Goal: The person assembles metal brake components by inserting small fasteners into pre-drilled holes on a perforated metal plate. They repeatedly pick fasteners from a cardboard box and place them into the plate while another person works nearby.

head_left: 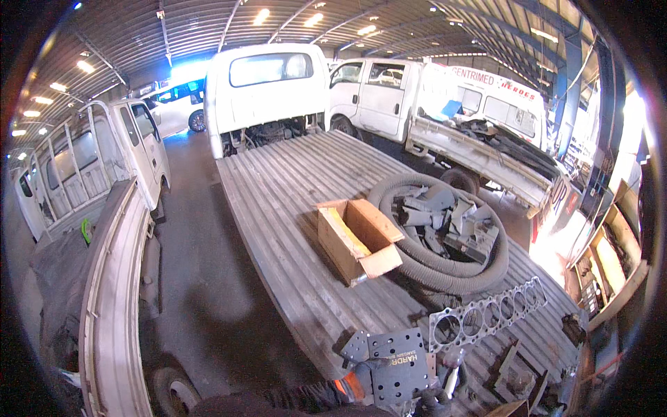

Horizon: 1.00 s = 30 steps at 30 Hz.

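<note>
one holed plate (399,374), long axis pointing forward

A vehicle workshop, roofed in corrugated metal (139,31) high above the fingers of the left hand (366,374), is indicated by the ribbed truck bed (285,222) extending ahead of them, the perforated gasket (483,316) to their right, the coiled hose (451,280) farther forward, and white trucks (381,111) standing well beyond on either side.

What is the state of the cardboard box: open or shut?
Open. The cardboard box shows its inside, and one flap is folded outward.
</note>
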Motion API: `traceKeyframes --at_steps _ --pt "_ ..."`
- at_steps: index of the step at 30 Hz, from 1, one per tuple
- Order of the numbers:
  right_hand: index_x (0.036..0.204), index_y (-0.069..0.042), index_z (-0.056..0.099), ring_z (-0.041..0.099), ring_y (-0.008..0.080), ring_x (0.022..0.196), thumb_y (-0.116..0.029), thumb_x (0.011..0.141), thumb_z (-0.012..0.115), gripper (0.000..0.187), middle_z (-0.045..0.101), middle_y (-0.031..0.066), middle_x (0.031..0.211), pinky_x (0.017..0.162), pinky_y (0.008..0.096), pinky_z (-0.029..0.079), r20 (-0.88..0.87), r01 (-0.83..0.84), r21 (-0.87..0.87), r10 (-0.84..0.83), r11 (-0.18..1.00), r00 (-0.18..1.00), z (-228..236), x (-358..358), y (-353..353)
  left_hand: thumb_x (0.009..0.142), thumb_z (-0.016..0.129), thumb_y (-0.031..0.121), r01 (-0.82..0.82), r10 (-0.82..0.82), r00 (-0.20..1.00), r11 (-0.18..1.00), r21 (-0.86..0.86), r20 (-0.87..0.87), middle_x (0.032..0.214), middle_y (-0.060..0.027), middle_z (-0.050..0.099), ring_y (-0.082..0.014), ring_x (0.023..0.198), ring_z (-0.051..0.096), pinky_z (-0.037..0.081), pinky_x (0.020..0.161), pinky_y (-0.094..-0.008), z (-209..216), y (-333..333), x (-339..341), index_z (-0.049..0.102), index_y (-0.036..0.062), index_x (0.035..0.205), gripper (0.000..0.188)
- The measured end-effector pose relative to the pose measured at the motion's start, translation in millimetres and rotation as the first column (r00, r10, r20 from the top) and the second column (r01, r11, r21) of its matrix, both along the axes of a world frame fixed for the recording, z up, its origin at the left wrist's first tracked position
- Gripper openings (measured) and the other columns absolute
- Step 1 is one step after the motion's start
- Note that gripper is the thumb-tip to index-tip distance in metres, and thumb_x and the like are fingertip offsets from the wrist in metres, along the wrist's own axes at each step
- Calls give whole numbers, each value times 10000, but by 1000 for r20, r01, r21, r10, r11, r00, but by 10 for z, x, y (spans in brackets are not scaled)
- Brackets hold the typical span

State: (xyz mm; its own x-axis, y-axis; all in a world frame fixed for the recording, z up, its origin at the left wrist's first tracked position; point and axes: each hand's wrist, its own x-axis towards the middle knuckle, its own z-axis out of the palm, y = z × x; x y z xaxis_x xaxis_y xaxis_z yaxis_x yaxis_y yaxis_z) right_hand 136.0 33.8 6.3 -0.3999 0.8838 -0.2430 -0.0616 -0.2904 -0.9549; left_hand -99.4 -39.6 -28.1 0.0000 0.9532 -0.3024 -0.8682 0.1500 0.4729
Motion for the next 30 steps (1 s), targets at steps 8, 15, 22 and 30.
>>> traceKeyframes --at_steps 8,15,22,30 --pt "1045 -85 598 358 129 378 -357 986 626 280 400 -28 514 364 282 285 -114 -206 -196 187 959 976 247 -76 -65 886 652 271 -23 23 999 1000 1 -46 1402 -159 556 -313 1271 543 415 1093 -461 67 -54 -114 504 33 1402 587" --pt "1240 -90 589 395 163 410 -357 969 624 382 427 -14 552 379 302 328 -238 -224 -326 149 918 960 -47 1 232 884 655 282 -29 28 997 1000 -9 -72 1405 -156 554 -308 1275 538 411 1094 -457 59 -116 -174 507 39 1400 590" --pt "1208 -99 585 442 172 461 -330 941 634 356 478 2 619 405 302 371 -360 -195 -430 31 881 933 11 143 346 881 658 293 -6 4 994 1000 -16 -106 1408 -152 551 -303 1279 533 408 1094 -453 87 -133 -212 510 45 1398 592" --pt "1171 -109 580 496 182 519 -299 910 645 330 535 20 695 434 303 420 -443 -200 -507 -54 839 895 -63 293 388 878 662 305 6 -10 989 1000 -29 -147 1411 -148 548 -298 1284 528 404 1095 -449 85 -229 -250 514 52 1396 595"
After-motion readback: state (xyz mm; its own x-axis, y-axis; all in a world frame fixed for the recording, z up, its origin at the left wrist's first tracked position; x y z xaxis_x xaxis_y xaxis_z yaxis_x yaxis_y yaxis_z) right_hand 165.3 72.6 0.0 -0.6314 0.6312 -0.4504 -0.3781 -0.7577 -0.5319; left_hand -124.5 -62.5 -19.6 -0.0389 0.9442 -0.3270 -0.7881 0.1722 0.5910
